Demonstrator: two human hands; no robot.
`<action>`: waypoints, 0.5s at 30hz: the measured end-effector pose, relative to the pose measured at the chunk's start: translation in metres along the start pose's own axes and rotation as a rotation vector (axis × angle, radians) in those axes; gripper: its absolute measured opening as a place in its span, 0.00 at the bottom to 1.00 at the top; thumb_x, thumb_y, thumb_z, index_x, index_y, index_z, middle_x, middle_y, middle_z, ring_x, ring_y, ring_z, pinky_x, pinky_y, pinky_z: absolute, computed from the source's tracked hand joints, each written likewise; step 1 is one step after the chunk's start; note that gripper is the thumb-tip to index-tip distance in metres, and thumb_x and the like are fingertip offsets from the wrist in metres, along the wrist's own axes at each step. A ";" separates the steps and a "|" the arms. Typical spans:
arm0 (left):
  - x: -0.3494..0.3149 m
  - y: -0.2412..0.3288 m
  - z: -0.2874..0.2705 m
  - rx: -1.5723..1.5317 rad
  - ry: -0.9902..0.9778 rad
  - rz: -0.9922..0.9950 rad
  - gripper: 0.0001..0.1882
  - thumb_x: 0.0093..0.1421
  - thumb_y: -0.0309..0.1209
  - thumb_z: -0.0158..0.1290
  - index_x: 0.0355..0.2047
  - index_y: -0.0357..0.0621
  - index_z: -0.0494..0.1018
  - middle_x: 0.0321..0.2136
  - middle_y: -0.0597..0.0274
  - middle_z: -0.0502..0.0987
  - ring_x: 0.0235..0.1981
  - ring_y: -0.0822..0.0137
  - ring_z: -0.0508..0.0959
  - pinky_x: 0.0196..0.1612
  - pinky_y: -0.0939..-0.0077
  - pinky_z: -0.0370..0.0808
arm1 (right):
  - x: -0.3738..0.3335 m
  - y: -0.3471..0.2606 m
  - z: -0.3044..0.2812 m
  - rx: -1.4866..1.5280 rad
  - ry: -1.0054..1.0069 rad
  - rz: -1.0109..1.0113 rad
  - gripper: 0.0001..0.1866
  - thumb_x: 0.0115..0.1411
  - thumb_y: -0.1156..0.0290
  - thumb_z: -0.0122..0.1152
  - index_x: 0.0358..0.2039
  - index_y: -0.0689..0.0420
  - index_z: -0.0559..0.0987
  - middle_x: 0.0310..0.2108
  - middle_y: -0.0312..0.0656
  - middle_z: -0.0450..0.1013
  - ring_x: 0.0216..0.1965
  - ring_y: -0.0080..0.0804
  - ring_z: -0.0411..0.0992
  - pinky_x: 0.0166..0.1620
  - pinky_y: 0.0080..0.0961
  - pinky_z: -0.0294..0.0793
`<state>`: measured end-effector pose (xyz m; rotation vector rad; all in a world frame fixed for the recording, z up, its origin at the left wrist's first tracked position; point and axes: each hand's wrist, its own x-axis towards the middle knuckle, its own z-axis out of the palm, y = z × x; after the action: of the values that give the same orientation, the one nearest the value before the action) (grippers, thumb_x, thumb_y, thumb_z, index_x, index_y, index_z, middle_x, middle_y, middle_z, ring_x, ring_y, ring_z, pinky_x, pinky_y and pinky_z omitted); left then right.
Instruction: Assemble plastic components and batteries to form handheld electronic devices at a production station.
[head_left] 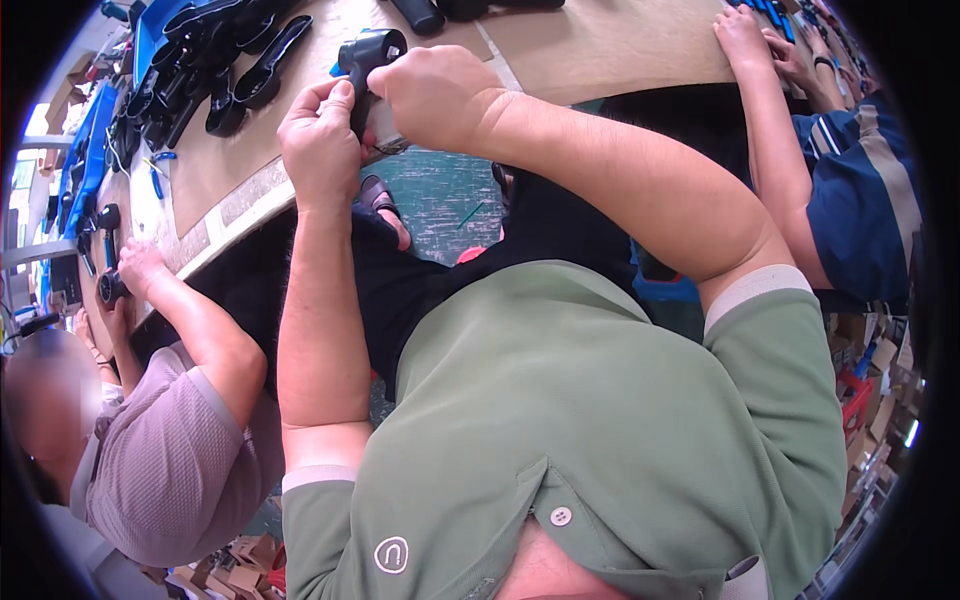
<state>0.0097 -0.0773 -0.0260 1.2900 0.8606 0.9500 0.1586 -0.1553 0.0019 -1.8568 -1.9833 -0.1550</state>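
Observation:
Over the near edge of the table I hold a black handheld device with a round, hollow-ended head (372,47) and a straight handle. My left hand (322,140) is closed round the handle, its thumb lying along the side. Curled into a fist, my right hand (440,95) presses against the device just below the head. Its fingertips are hidden, so any small thing inside them does not show. A bit of blue shows beside the head. To the left lies a pile of black handle-shaped shells (270,65).
A blue bin (155,35) stands behind the shells. On the brown-covered table (620,50) more black parts (420,14) lie at the far edge. Co-workers sit close on both sides, one in a mauve shirt (170,460), another in a blue shirt (860,200).

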 end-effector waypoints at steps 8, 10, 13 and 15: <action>-0.003 0.004 0.003 -0.010 0.023 -0.003 0.06 0.75 0.30 0.56 0.44 0.40 0.78 0.25 0.62 0.78 0.16 0.74 0.74 0.16 0.83 0.68 | 0.008 0.003 -0.006 0.880 -0.144 0.612 0.05 0.61 0.77 0.65 0.29 0.59 0.86 0.22 0.40 0.78 0.17 0.25 0.72 0.22 0.23 0.72; -0.002 0.002 0.000 -0.020 0.038 0.007 0.06 0.75 0.30 0.56 0.44 0.40 0.78 0.25 0.61 0.78 0.16 0.74 0.74 0.16 0.83 0.68 | 0.014 0.003 -0.008 1.165 -0.186 0.847 0.06 0.62 0.77 0.65 0.29 0.60 0.87 0.21 0.38 0.76 0.17 0.23 0.69 0.22 0.22 0.71; -0.001 0.001 0.001 -0.007 0.036 0.018 0.06 0.75 0.30 0.55 0.44 0.40 0.78 0.25 0.61 0.78 0.16 0.74 0.74 0.15 0.83 0.68 | 0.016 0.000 -0.011 1.352 -0.198 0.998 0.06 0.62 0.77 0.65 0.29 0.60 0.87 0.21 0.38 0.76 0.17 0.23 0.68 0.22 0.22 0.70; -0.002 0.001 0.001 0.021 0.032 0.036 0.06 0.75 0.30 0.55 0.44 0.41 0.78 0.25 0.61 0.79 0.16 0.73 0.74 0.15 0.83 0.69 | 0.015 -0.004 -0.011 1.433 -0.190 1.051 0.06 0.62 0.77 0.65 0.29 0.60 0.87 0.21 0.38 0.77 0.16 0.24 0.68 0.21 0.22 0.70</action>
<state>0.0096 -0.0795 -0.0245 1.3153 0.8766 0.9952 0.1568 -0.1456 0.0187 -1.4884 -0.4634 1.3495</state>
